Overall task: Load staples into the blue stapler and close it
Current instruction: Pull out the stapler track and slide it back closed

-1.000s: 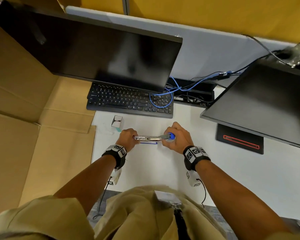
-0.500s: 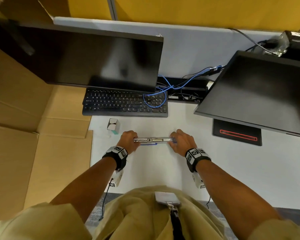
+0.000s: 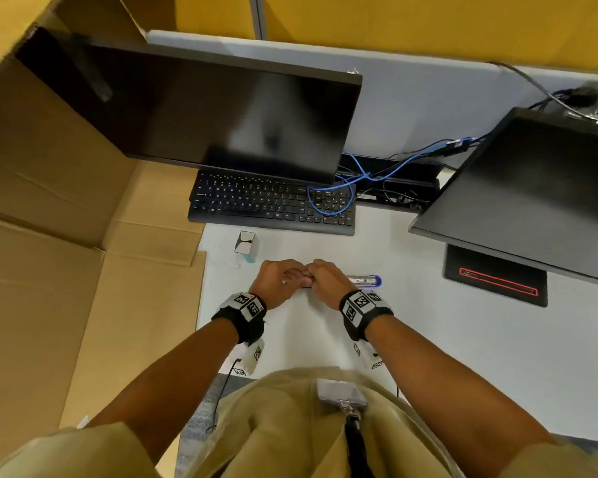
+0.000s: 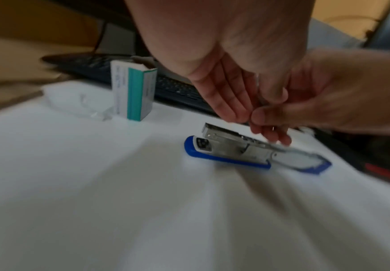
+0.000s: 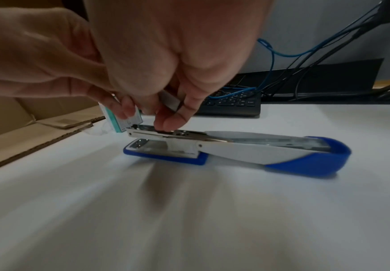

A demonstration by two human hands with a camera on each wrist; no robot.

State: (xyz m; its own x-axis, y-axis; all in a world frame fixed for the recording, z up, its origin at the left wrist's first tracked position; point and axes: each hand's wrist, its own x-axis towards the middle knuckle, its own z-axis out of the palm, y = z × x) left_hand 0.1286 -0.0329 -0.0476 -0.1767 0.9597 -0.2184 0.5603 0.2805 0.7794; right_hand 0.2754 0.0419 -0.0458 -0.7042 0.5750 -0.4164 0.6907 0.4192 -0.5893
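The blue stapler [image 5: 247, 152] lies opened flat on the white desk [image 3: 428, 339], its metal magazine [image 5: 166, 134] to the left and its blue-tipped lid [image 3: 366, 280] to the right. My right hand [image 5: 175, 113] hovers just above the magazine and pinches a short silver staple strip [image 5: 170, 102]. My left hand [image 4: 235, 110] is right beside it, fingers fairly straight, and its fingertips meet those of the right hand [image 4: 265, 117]. In the head view the left hand [image 3: 280, 279] and right hand [image 3: 325, 281] cover the stapler's left half. An opened teal and white staple box [image 4: 133, 91] stands upright to the left.
A black keyboard [image 3: 270, 205] lies behind the hands, under a dark monitor [image 3: 194, 108]. A second monitor [image 3: 532, 201] and its black stand base [image 3: 497, 277] are at the right. Blue and black cables [image 3: 377, 174] run between them. Flattened cardboard [image 3: 83, 270] covers the left.
My right hand has left the stapler's right end and moved left to meet the left hand over the magazine. The blue lid end now lies uncovered.
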